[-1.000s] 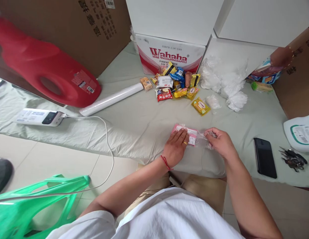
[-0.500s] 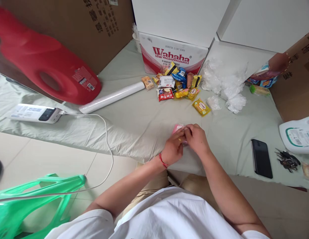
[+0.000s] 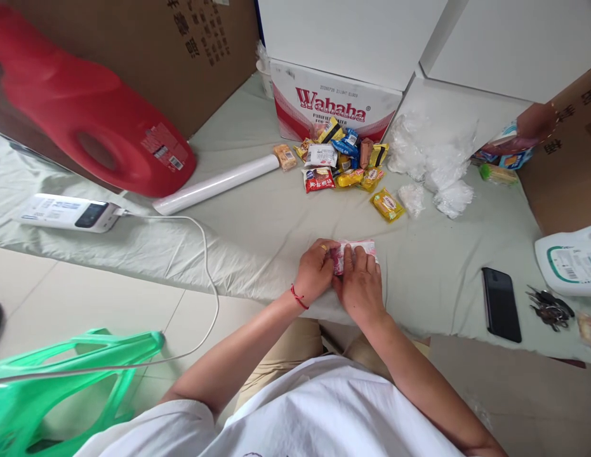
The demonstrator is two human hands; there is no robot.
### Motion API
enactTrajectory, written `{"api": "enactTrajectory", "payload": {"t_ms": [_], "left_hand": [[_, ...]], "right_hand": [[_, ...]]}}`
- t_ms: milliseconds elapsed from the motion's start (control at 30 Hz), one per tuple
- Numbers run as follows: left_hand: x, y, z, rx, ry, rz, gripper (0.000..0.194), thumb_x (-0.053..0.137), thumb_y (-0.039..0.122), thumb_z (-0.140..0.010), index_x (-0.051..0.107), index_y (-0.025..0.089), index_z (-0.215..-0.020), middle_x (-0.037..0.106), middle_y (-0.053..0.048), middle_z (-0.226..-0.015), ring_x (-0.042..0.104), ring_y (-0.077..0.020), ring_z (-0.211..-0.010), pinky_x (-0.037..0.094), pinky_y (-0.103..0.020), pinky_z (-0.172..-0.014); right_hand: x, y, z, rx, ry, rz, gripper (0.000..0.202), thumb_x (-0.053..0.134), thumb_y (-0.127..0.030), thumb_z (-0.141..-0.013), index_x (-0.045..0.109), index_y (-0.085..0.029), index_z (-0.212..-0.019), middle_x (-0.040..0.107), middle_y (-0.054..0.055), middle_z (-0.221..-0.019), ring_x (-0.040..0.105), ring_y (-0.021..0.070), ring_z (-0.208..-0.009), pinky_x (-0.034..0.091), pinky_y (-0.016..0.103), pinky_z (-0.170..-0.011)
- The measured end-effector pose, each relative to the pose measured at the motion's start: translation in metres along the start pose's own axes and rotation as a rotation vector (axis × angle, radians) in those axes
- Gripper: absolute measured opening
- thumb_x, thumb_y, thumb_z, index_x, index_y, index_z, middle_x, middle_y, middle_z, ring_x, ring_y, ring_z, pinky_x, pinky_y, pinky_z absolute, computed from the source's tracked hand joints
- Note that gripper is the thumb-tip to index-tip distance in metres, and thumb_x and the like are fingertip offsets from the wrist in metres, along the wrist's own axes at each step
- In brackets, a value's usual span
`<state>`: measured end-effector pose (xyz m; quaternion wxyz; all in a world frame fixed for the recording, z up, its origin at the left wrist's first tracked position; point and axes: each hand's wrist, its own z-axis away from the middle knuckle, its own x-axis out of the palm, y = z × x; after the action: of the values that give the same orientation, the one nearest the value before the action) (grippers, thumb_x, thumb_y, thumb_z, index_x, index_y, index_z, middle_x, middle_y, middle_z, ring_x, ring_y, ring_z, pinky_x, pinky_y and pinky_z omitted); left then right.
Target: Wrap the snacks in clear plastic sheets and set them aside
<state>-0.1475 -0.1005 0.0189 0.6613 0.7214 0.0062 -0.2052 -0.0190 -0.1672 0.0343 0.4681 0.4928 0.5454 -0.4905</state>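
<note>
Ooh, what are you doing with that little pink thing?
A person has both hands on a small pink-and-white packet on the cloth-covered surface. The left hand is at its left edge, and the right hand lies over it. Wrapped snacks sit in a pile farther back, by the Wahaha box.

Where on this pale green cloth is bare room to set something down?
Between the right hand and flat black phone; also between the left hand and long white roll. Crowded: the colourful wrapped snacks before the white-and-red cardboard carton.
</note>
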Motion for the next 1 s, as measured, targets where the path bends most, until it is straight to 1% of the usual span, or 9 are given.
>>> {"api": "enactTrajectory", "payload": {"t_ms": [133,300,433,533,600,667,767,867,1000], "left_hand": [[0.002,0.005,0.003,-0.149,0.011,0.232,0.035,0.053,0.014,-0.08,0.061,0.022,-0.113,0.072,-0.007,-0.115,0.069,-0.0205,-0.114,0.059,-0.034,-0.092],[-0.003,0.018,0.004,-0.225,-0.022,0.486,0.039,0.061,0.016,-0.071,0.053,0.022,-0.108,0.071,-0.01,-0.121,0.066,-0.0254,-0.122,0.061,-0.03,-0.077],[-0.01,0.015,0.003,-0.269,-0.036,0.632,0.048,0.061,0.019,-0.067,0.049,0.023,-0.114,0.071,-0.011,-0.123,0.065,-0.0289,-0.124,0.061,-0.029,-0.066],[-0.015,0.006,0.003,-0.201,0.054,0.501,0.044,0.061,0.02,-0.071,0.052,0.021,-0.113,0.069,-0.011,-0.122,0.064,-0.0276,-0.123,0.062,-0.039,-0.087],[-0.019,0.001,0.001,-0.158,0.093,0.371,0.038,0.059,0.02,-0.075,0.057,0.019,-0.113,0.067,-0.012,-0.126,0.061,-0.0285,-0.127,0.056,-0.046,-0.102],[-0.022,-0.004,-0.003,-0.052,0.011,0.262,0.045,0.057,0.017,-0.076,0.062,0.017,-0.121,0.061,-0.014,-0.14,0.054,-0.0311,-0.137,0.047,-0.051,-0.115],[-0.021,-0.006,-0.017,0.201,-0.228,0.12,0.068,0.057,0.012,-0.074,0.057,0.02,-0.142,0.05,-0.011,-0.157,0.039,-0.0315,-0.152,0.032,-0.051,-0.127],[-0.014,-0.004,-0.039,0.374,-0.385,0.104,0.064,0.065,0.016,-0.079,0.06,0.026,-0.142,0.054,-0.009,-0.155,0.043,-0.03,-0.15,0.029,-0.049,-0.128],[-0.003,0.004,-0.07,0.434,-0.44,0.235,0.034,0.074,0.034,-0.087,0.071,0.021,-0.118,0.067,-0.012,-0.126,0.063,-0.0268,-0.12,0.046,-0.043,-0.111]], "right_hand": [[0.001,0.0,-0.004,-0.036,0.04,0.019,0.07,0.06,-0.04,-0.097,0.04,-0.008,-0.156,0.05,0.029,-0.142,0.046,0.0382,-0.112,0.042,0.051,-0.09],[-0.007,0.0,-0.017,-0.051,-0.049,0.085,0.063,0.056,-0.041,-0.099,0.047,-0.003,-0.148,0.055,0.028,-0.129,0.047,0.0371,-0.109,0.042,0.049,-0.087],[-0.016,0.002,-0.023,-0.092,-0.079,0.167,0.05,0.053,-0.033,-0.1,0.053,-0.004,-0.141,0.058,0.024,-0.115,0.048,0.0349,-0.102,0.042,0.045,-0.08],[-0.024,0.006,-0.025,-0.121,-0.092,0.181,0.037,0.049,-0.022,-0.1,0.059,-0.005,-0.132,0.059,0.023,-0.109,0.049,0.0332,-0.097,0.041,0.043,-0.076],[-0.03,0.012,-0.026,-0.133,-0.105,0.17,0.031,0.049,-0.017,-0.098,0.063,-0.008,-0.125,0.061,0.022,-0.106,0.05,0.0324,-0.097,0.042,0.041,-0.075],[-0.037,0.022,-0.028,-0.146,-0.1,0.14,0.029,0.052,-0.016,-0.096,0.065,-0.011,-0.122,0.064,0.02,-0.106,0.052,0.0328,-0.099,0.043,0.041,-0.076],[-0.047,0.045,-0.033,-0.172,-0.049,0.046,0.034,0.056,-0.017,-0.094,0.066,-0.014,-0.126,0.069,0.018,-0.114,0.053,0.0334,-0.104,0.048,0.041,-0.08],[-0.053,0.07,-0.038,-0.204,0.005,-0.104,0.037,0.055,-0.019,-0.092,0.068,-0.017,-0.127,0.072,0.014,-0.12,0.057,0.032,-0.103,0.051,0.043,-0.088],[-0.059,0.095,-0.038,-0.236,0.032,-0.373,0.038,0.053,-0.02,-0.092,0.069,-0.02,-0.127,0.075,0.009,-0.113,0.062,0.0279,-0.099,0.053,0.042,-0.092]]}}
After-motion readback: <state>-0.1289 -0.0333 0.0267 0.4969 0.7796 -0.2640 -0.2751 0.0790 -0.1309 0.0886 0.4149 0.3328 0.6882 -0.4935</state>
